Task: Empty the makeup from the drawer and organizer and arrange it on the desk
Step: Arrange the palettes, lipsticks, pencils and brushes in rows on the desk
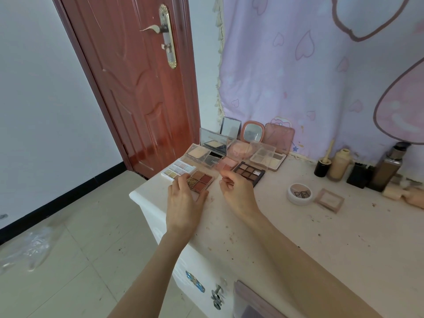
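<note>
A small palette of red and brown eyeshadows (202, 181) lies on the white desk (298, 237) near its left corner. My left hand (183, 203) grips its near edge, fingers and thumb curled round it. My right hand (238, 191) hovers just to its right with loosely curled fingers, holding nothing. Around them lie a pale glitter palette (177, 171), a dark brown palette (249, 173), a pink blush (228, 163), and several open compacts with mirrors (213, 143) at the back.
A round white jar (299, 193) and a square pink compact (329, 200) lie mid-desk. Foundation bottles (339, 165) and dark containers (387, 171) stand at the back right before a purple curtain. A pink organizer's corner (250, 301) shows below, by the drawer knobs. A red door stands left.
</note>
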Motion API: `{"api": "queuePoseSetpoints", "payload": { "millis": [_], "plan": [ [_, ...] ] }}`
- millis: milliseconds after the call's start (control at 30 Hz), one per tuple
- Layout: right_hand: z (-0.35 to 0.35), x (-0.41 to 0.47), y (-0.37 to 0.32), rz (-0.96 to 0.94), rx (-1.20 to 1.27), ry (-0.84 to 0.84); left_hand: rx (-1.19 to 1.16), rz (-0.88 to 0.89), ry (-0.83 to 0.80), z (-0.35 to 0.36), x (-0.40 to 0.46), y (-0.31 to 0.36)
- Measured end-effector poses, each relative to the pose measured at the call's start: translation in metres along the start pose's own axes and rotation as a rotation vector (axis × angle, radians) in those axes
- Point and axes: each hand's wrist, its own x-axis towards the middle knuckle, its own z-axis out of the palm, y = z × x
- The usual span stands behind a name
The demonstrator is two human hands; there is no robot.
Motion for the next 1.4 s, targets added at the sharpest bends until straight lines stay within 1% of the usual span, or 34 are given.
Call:
{"api": "queuePoseSetpoints", "payload": {
  "millis": [67, 133, 233, 267, 400, 467, 600, 700, 800, 867, 933, 1033, 1067, 1133, 1200, 1233, 1300, 1400],
  "plan": [
    [-0.012, -0.012, -0.001, -0.022, 0.031, -0.022, 0.043, 0.045, 0.028, 0.000, -0.005, 0.001],
    [-0.028, -0.022, -0.001, -0.074, 0.029, 0.007, 0.054, 0.084, 0.037, 0.003, -0.010, 0.006],
    [-0.063, -0.033, 0.005, -0.119, -0.028, 0.101, 0.007, 0.264, 0.047, 0.013, -0.019, 0.023],
    [-0.076, -0.035, 0.009, -0.119, -0.065, 0.135, -0.017, 0.322, 0.028, 0.018, -0.023, 0.031],
    [-0.122, -0.043, 0.034, -0.053, -0.285, 0.253, -0.117, 0.465, -0.128, 0.044, -0.036, 0.072],
    [-0.134, -0.048, 0.046, -0.008, -0.356, 0.317, -0.111, 0.548, -0.200, 0.062, -0.037, 0.088],
    [-0.140, -0.054, 0.055, 0.006, -0.366, 0.359, 0.002, 0.687, -0.304, 0.090, -0.030, 0.109],
    [-0.144, -0.053, 0.059, 0.022, -0.340, 0.380, 0.062, 0.701, -0.406, 0.099, -0.028, 0.116],
    [-0.150, -0.053, 0.061, 0.097, -0.264, 0.401, 0.059, 0.704, -0.417, 0.102, -0.028, 0.114],
    [-0.152, -0.054, 0.059, 0.106, -0.199, 0.427, -0.006, 0.722, -0.421, 0.101, -0.027, 0.112],
    [-0.153, -0.056, 0.055, 0.095, -0.130, 0.444, -0.150, 0.698, -0.427, 0.098, -0.028, 0.112],
    [-0.153, -0.058, 0.051, 0.123, 0.004, 0.407, -0.460, 0.578, -0.399, 0.090, -0.029, 0.112],
    [-0.154, -0.058, 0.048, 0.158, 0.095, 0.372, -0.543, 0.515, -0.377, 0.088, -0.028, 0.112],
    [-0.155, -0.058, 0.042, 0.250, 0.394, 0.285, -0.681, 0.373, -0.350, 0.086, -0.025, 0.111],
    [-0.155, -0.059, 0.038, 0.327, 0.682, 0.207, -0.759, 0.300, -0.342, 0.085, -0.024, 0.112],
    [-0.155, -0.059, 0.038, 0.348, 0.756, 0.176, -0.758, 0.324, -0.333, 0.084, -0.025, 0.112],
    [-0.154, -0.059, 0.040, 0.372, 0.835, 0.103, -0.705, 0.443, -0.319, 0.083, -0.029, 0.112],
    [-0.153, -0.059, 0.042, 0.350, 0.875, -0.007, -0.628, 0.567, -0.315, 0.081, -0.032, 0.114]
  ]
}}
